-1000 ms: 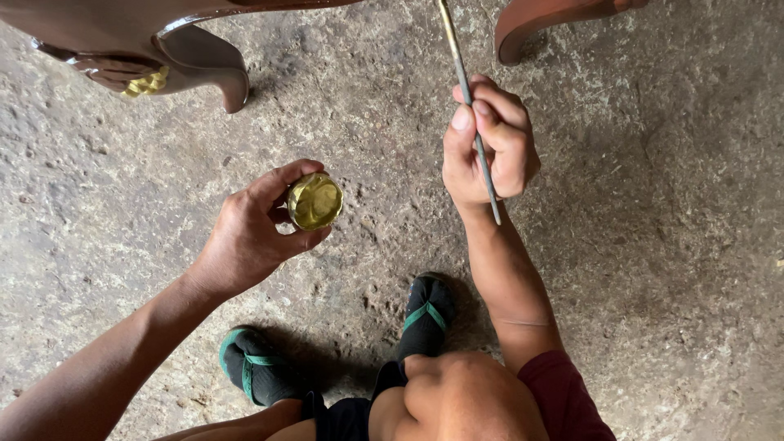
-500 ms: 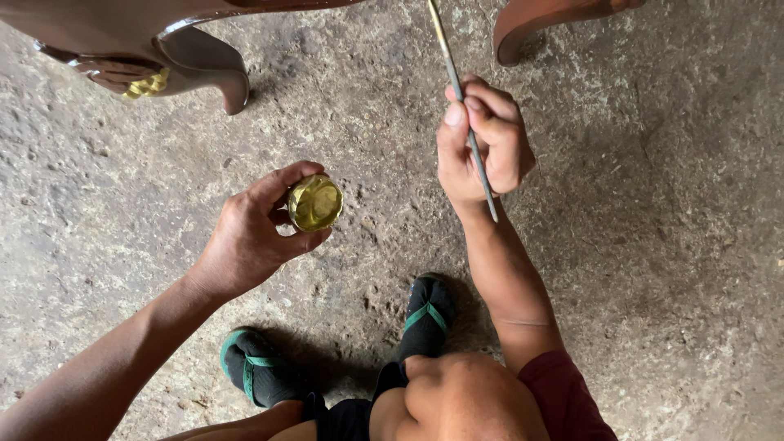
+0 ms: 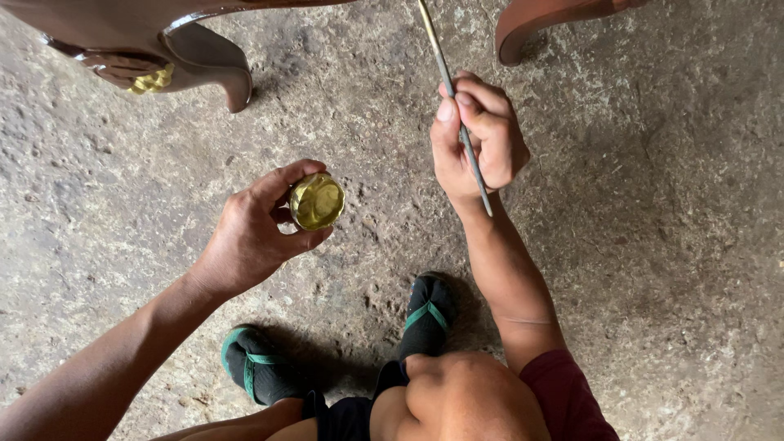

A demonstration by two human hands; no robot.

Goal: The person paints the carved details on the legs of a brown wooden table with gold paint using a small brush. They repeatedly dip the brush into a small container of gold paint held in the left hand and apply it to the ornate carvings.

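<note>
Floor [image 3: 670, 245] rough grey concrete, pitted. Left hand [image 3: 253, 237] clasps small gold paint pot [image 3: 317, 201] above it. Right hand [image 3: 478, 139] pinches thin brush [image 3: 457, 114]. Brown carved furniture legs [image 3: 212, 65] at top.

1. The left hand [image 3: 249, 237] grips a small round tin [image 3: 317, 201] of gold paint, open side up.
2. The right hand [image 3: 478, 139] pinches a thin brush [image 3: 454, 91] that slants upward.
3. A carved brown furniture leg [image 3: 214, 64] stands on the rough concrete floor [image 3: 670, 245].
4. Green-strapped sandals [image 3: 426, 317] show below.
</note>
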